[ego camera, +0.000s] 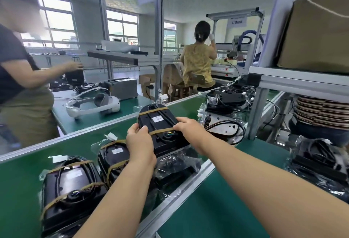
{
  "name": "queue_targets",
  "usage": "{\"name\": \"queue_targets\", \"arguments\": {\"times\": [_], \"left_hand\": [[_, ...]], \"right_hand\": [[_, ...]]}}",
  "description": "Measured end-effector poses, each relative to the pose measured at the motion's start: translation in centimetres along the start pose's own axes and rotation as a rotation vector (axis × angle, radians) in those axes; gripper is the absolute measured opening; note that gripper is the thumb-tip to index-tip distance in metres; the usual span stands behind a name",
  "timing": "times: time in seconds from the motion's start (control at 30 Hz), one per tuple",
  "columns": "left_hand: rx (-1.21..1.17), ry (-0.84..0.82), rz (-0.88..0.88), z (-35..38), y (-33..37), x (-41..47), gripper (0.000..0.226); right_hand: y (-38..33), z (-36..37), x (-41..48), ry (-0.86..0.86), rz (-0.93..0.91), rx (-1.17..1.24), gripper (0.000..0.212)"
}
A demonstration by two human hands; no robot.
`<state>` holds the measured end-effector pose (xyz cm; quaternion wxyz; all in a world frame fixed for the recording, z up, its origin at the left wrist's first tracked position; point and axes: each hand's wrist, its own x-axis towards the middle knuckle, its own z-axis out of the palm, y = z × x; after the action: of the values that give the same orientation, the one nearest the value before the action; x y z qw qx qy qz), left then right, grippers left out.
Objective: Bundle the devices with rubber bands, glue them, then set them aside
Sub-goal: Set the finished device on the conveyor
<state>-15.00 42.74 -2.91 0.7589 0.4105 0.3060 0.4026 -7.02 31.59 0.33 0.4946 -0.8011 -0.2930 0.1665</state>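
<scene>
Hovering over the green bench (18,177) in the head view, a black device (160,122) bound with 2 rubber bands (153,111) was held between both hands, its long axis pointing away from the person. The left hand (140,140) was curled round the near left edge, thumb on top. The right hand (186,124) was clamped on the right edge by the nearer band. 2 banded devices (69,186) were laid below and leftward, nearer the left hand, so setting aside was judged a leftward lowering.

Both hands, left (140,139) and right (188,126), grip a banded black device (160,124) above the green bench (22,177), near two other banded devices (71,186).
</scene>
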Motion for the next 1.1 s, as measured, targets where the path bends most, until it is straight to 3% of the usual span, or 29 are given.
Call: {"name": "queue_targets", "arguments": {"times": [0.37,0.6,0.73,0.87,1.1], "left_hand": [[0.185,0.055,0.089,0.2,-2.4,2.4,0.046],[0.409,0.093,0.170,-0.4,-3.5,2.8,0.052],[0.484,0.080,0.311,-0.5,-3.9,1.9,0.053],[0.489,0.038,0.376,-0.8,-4.4,1.6,0.056],[0.450,0.061,0.340,-0.7,-4.2,1.4,0.057]], "right_hand": [[1.8,1.4,3.8,-0.023,0.019,-0.027,0.048],[1.6,2.8,5.5,-0.048,0.028,-0.191,0.044],[1.8,3.0,5.6,-0.070,0.004,-0.205,0.044],[1.8,3.3,5.5,-0.089,-0.053,-0.288,0.040],[2.1,3.8,5.3,-0.079,-0.123,-0.481,0.043]]}}
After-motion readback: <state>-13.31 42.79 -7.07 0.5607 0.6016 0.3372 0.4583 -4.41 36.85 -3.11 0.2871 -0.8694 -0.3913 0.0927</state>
